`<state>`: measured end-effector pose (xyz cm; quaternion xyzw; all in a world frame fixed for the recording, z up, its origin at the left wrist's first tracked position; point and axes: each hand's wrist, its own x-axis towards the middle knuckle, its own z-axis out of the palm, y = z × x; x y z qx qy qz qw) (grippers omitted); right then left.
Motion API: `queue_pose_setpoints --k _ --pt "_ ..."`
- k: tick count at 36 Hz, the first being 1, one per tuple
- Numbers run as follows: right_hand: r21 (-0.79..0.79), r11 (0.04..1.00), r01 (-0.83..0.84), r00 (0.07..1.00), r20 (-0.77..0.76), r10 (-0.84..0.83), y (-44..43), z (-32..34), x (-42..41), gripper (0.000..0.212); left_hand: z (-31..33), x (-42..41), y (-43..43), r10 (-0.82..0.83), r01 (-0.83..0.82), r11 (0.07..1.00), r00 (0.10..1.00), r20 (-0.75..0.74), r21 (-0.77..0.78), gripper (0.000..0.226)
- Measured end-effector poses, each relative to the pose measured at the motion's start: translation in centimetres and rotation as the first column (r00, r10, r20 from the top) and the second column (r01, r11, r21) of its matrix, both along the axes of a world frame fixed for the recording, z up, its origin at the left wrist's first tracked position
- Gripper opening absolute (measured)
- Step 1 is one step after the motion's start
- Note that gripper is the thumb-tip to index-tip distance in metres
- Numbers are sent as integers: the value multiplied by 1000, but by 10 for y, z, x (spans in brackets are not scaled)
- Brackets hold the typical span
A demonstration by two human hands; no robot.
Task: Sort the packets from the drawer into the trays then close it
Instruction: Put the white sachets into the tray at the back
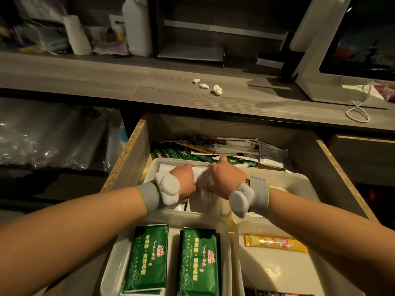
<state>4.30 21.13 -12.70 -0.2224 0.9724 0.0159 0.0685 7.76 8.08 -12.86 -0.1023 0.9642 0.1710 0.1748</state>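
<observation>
I had both hands down in the open chipboard-sided wooden drawer point(126, 154), over the rear translucent white plastic tray point(295, 180); my left hand point(183, 181) was curled knuckles-up on white paper packets point(171, 168) in that tray, its fingers tucked under so that I could not tell what they pinched; my right hand point(226, 180) was closed around a crumpled white packet point(203, 189), fingers pressed together on it, thumb pointing away from me; both wrists wore grey bands with pale padded sensor pods; behind the tray, at the back of the drawer, lay the loose pile of unsorted green sachets, dark stick packets and clear wrappers point(213, 149); nearer me, the left white tray point(111, 265) held two large green foil packets point(147, 259) side by side, and the right white tray point(277, 278) held a gold stick sachet point(275, 244) lying crosswise near its far end; above the drawer, the grey wood-grain counter point(106, 80) carried three small crumpled white paper scraps point(205, 86), and a white-framed screen point(342, 50) stood at its right end with a white cable looped below.
</observation>
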Motion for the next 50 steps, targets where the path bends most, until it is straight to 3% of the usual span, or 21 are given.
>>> queue_pose_setpoints --k 3,7,12,14,19,21,24,27,29,33,37,41,43,48,50 --pt "16 998 -54 998 -35 54 1 -1 4 27 -2 -2 0 -78 79 997 996 38 -9 27" --pt "88 978 -191 981 -4 193 1 -4 3 29 -3 -3 4 -109 113 993 990 94 -43 26" --pt "157 974 -165 983 109 149 -3 4 -7 21 2 -15 -7 -76 33 987 959 275 157 27" --pt "91 977 -195 976 118 183 0 11 -10 19 19 -23 -16 -47 -2 978 973 227 209 31" --pt "-245 966 -84 996 -24 80 -3 30 -43 17 48 -53 -62 185 -165 975 973 -135 149 34" --pt "-286 958 -27 999 -25 21 -11 34 -61 20 49 -60 -73 199 -193 979 972 -126 64 36" --pt "-260 964 54 995 98 -30 -27 27 -81 24 46 -66 -72 167 -166 984 986 10 -59 31" --pt "-232 965 119 977 203 -71 -42 7 -96 22 36 -72 -65 197 -194 977 980 15 -91 54" --pt "-199 970 143 955 285 -82 -49 -3 -103 24 31 -78 -63 247 -244 966 969 24 -89 57" --pt "-174 968 179 952 280 -125 -48 -4 -107 29 29 -87 -62 328 -328 942 944 14 67 52" --pt "-138 975 172 947 296 -126 -48 -7 -108 29 23 -102 -62 488 -480 841 872 32 248 51" --pt "-146 978 151 950 296 -102 -45 -9 -110 28 13 -107 -68 474 -536 733 844 249 420 54" --pt "-171 974 152 951 294 -96 -42 -10 -113 25 12 -106 -69 491 -552 640 829 267 535 51" --pt "-164 977 140 944 320 -82 -41 -18 -116 29 11 -109 -63 460 -587 523 804 375 618 46" --pt "-144 977 155 935 342 -98 -43 -19 -118 34 5 -114 -62 426 -565 529 822 378 633 43"
